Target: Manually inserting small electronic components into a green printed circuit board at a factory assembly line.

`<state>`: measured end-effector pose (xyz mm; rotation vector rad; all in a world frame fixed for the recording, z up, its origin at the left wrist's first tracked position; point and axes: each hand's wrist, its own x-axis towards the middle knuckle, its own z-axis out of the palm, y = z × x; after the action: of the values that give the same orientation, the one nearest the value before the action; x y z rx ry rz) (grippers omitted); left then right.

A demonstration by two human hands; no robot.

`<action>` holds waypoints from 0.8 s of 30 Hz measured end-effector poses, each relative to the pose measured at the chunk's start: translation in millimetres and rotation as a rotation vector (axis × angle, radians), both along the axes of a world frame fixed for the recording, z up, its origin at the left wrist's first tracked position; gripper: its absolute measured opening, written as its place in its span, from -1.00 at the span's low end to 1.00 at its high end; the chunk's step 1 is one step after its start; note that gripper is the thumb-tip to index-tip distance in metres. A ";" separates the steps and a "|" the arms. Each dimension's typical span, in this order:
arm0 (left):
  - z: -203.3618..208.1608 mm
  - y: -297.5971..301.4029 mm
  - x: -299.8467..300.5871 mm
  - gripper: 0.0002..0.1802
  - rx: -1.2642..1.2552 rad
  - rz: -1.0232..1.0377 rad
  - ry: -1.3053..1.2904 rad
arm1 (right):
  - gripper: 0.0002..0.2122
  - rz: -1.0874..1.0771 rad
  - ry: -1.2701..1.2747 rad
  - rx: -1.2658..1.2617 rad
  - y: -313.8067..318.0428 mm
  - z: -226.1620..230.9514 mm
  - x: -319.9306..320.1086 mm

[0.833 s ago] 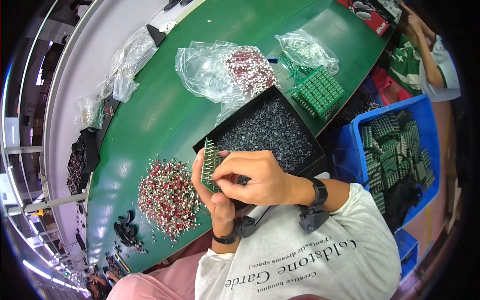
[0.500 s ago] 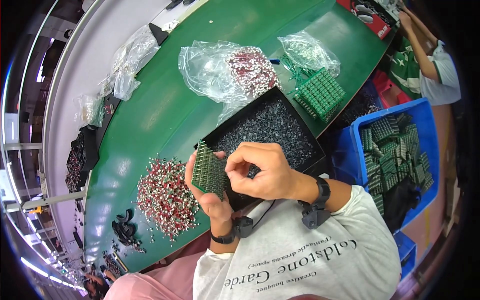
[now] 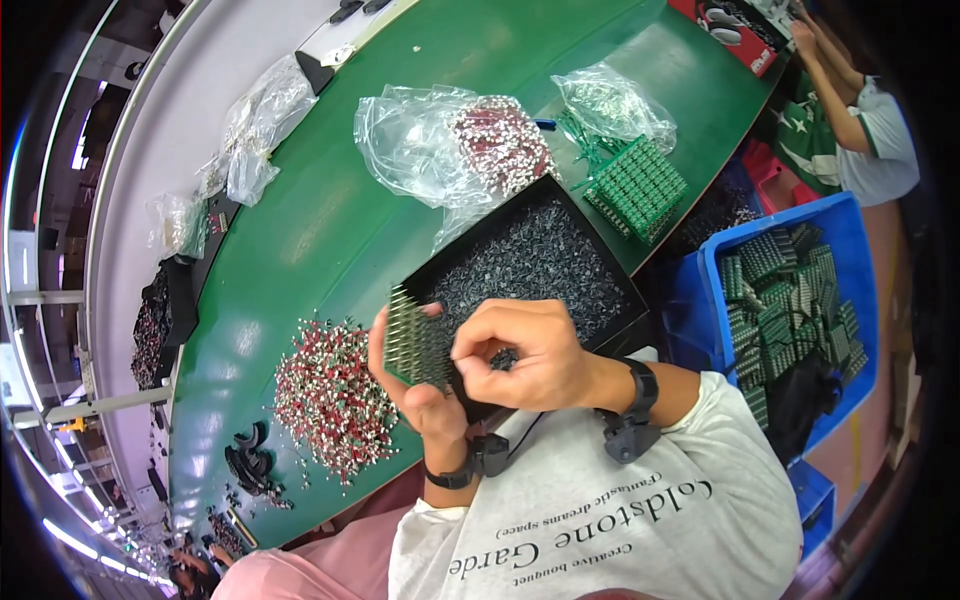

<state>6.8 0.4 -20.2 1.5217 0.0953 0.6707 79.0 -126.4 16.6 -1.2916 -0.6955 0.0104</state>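
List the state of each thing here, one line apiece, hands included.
Left hand, gripping the green board.
Green board, held, tilted.
Right hand, pinched; anything held unclear.
Black tray, open, holding dark parts.
Blue bin, open, holding boards.
Red-and-white parts, heaped loose.
Clear bag, crumpled.

Obscured and unresolved items, clock positions from frame centre.
Left hand (image 3: 430,412), 8 o'clock: fingers partly hidden behind the green board (image 3: 414,345), whose individual pins are too blurred to count. Right hand (image 3: 530,350), 5 o'clock: fingertips curled; whether they pinch anything, cannot tell. Black tray (image 3: 598,250), 2 o'clock: near corner covered by the hands; single black pieces (image 3: 545,255) too small to identify. Blue bin (image 3: 692,290), 3 o'clock: contents partly under a dark bundle (image 3: 800,410), material unclear. Co-worker (image 3: 880,140), 2 o'clock: cut off by the picture's edge.
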 end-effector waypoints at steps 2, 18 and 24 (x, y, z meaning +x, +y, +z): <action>1.3 8.1 -1.3 0.09 0.061 0.081 -0.023 | -0.90 0.008 0.033 -0.090 -15.7 -5.9 7.8; 13.1 -3.5 -20.3 0.13 -0.053 -0.051 -0.018 | -0.87 -0.025 -0.276 -0.158 4.5 9.8 -28.7; 2.4 17.4 -28.9 -0.02 -0.278 -0.094 -0.142 | -0.91 0.950 0.145 -0.312 -66.2 -52.5 -47.8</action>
<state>-22.1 17.8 -17.7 1.2016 0.0084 0.6589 31.2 -192.6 -35.9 -1.1259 -1.1530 1.0052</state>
